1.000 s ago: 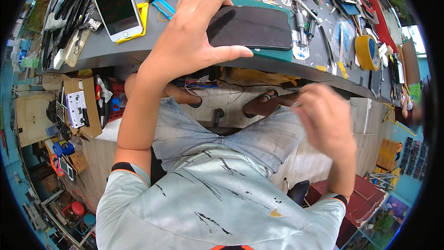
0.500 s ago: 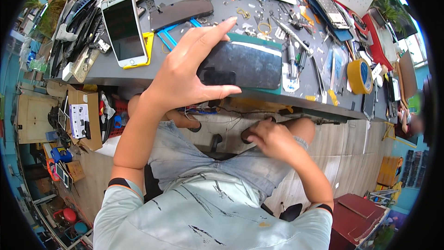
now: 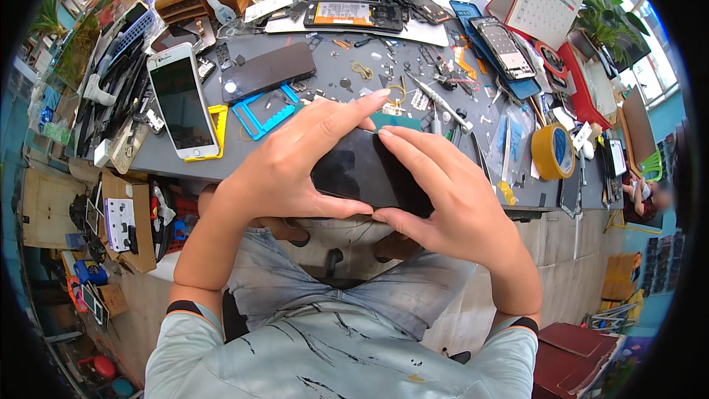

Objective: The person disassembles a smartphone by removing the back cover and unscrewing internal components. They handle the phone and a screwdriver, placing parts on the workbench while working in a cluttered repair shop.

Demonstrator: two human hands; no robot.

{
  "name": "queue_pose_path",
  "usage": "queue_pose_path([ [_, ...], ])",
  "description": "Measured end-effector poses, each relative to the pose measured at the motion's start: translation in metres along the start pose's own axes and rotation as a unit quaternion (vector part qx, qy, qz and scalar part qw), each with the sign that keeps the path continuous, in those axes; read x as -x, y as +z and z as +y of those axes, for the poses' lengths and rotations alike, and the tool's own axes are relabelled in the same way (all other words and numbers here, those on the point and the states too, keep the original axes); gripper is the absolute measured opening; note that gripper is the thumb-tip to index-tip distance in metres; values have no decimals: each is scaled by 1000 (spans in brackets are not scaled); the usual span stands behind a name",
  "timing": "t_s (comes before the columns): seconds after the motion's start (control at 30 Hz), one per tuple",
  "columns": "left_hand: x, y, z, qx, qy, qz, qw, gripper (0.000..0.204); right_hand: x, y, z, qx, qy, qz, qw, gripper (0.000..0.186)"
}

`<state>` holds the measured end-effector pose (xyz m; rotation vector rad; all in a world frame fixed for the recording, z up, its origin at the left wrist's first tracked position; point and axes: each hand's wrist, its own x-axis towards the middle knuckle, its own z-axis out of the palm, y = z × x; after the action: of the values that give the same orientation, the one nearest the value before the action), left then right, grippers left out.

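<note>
A dark smartphone [image 3: 362,171] lies sideways between my two hands at the front edge of the desk, its glossy dark face up. My left hand [image 3: 299,159] grips its left end, fingers along the far edge and thumb along the near edge. Around the right end, my right hand [image 3: 447,185] closes in the same way, and the two thumb tips almost meet. Behind the phone, part of a green mat [image 3: 396,121] shows. Left of my hands a white phone [image 3: 181,100] leans on a yellow stand [image 3: 219,133], beside a blue plastic frame [image 3: 267,112].
An opened phone [image 3: 353,15] with an orange-edged battery lies at the back. Small parts and screwdrivers [image 3: 437,122] are scattered across the grey desk. To the right are a yellow tape roll [image 3: 552,151], another opened phone [image 3: 504,46] and a desk calendar [image 3: 535,1].
My right hand has risen from above my lap to grip the phone's right end. The phone has come nearer to me and lower in view, with my left hand still on it.
</note>
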<state>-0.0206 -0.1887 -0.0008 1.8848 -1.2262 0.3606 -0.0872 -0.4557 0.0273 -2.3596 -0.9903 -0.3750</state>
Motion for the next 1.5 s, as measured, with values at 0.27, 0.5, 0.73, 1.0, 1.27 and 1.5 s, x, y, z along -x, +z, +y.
queue_pose_path([
  [0.27, 10, -9, -7, -43, -17, 162, 986, 114, -46, -19, 28, 90, 41, 20, 995, 80],
  [0.5, 43, -4, -14, -6, 11, 297, 955, 16, -92, -6, 79, 175, 126, -12, 976, 79],
  [0.73, 48, -6, -11, 41, 2, 323, 945, 15, -111, 7, 102, 86, 142, -52, 985, 80],
  [1.0, 35, -4, -11, -49, 46, 187, 980, 13, -106, 17, 122, 84, 96, -47, 991, 71],
  [1.27, 41, 15, 6, -199, 53, 10, 979, 30, -53, -8, 50, 196, -6, -21, 980, 56],
  [1.5, 94, -8, 36, 46, 89, 61, 993, 28, 34, 35, -55, 80, -10, -103, 991, 83],
])
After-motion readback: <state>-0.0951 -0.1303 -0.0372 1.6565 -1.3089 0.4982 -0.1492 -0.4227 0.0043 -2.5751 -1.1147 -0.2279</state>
